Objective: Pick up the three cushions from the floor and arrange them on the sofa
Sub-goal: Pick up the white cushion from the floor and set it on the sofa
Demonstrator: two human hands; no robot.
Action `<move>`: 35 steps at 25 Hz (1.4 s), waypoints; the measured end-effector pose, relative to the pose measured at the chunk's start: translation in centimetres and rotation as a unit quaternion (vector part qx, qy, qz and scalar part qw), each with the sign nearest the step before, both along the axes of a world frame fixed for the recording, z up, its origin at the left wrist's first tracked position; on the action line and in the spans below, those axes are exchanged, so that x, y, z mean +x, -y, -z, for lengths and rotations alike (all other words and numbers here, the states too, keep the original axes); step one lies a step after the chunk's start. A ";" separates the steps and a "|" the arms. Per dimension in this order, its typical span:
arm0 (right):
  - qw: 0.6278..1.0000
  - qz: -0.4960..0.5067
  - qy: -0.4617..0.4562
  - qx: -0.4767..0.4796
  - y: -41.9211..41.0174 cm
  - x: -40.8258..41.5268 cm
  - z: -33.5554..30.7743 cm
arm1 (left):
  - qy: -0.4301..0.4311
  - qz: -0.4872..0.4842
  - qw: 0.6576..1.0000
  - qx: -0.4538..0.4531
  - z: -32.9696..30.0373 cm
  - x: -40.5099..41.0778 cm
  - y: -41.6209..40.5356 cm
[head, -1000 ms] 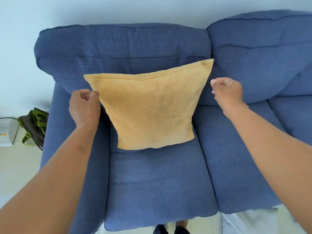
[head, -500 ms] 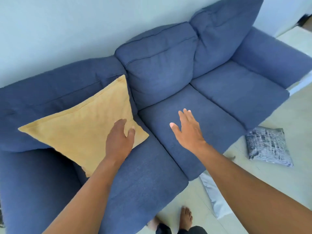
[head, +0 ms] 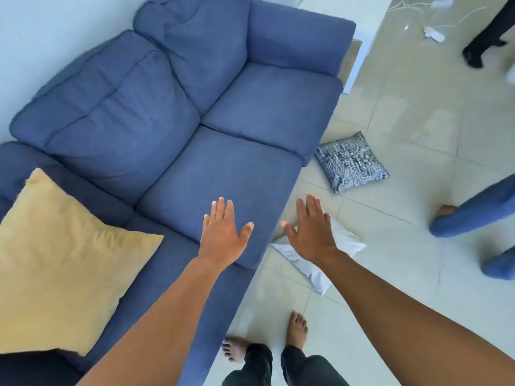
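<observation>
**One cushion on the sofa, two on the floor, both hands empty**

The blue sofa (head: 223, 140) fills the space ahead of and to the left of both hands. Pale floor tiles (head: 404, 140) spread to the right of them.

The yellow cushion (head: 64, 263) leans in the sofa corner, well to the left of the left hand. The white cushion (head: 312, 263) lies on the floor just below the right hand, partly hidden by that hand and forearm, its near edge close to the sofa front. The patterned cushion (head: 351, 162) lies on the floor beyond the right hand, near the sofa's front corner.

The left hand (head: 223, 232) is spread flat, fingers apart, over the front edge of the seat, holding nothing. The right hand (head: 312, 232) is likewise spread and empty, over the white cushion.

To the right, legs in blue trousers (head: 473, 215) stand on the tiles; dark-clad legs (head: 485, 37) stand further off, by white cables (head: 429, 30). The person's own bare feet (head: 297, 327) stand below the hands.
</observation>
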State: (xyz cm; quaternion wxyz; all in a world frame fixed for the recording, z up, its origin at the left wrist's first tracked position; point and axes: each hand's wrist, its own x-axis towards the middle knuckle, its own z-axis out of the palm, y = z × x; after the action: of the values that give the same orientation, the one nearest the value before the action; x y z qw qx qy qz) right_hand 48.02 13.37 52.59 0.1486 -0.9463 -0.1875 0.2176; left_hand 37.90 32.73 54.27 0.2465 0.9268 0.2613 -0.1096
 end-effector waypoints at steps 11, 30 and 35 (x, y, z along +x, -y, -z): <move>0.985 0.159 -0.064 -0.032 13.0 4.4 5.5 | -0.086 0.159 0.982 -0.049 6.4 10.3 11.0; 0.911 0.345 -0.228 -0.003 20.5 13.9 44.6 | -0.250 0.135 0.956 -0.069 45.4 28.4 15.9; 0.887 0.389 -0.249 0.015 21.9 13.8 56.9 | -0.245 0.106 0.962 -0.064 56.9 30.7 17.0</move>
State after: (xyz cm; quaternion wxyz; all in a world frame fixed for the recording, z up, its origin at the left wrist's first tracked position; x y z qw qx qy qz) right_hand 61.82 -8.51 -4.33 0.2776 -0.8554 0.2357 0.3683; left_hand 68.64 15.76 -2.60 0.2204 0.8762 0.2069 -0.3755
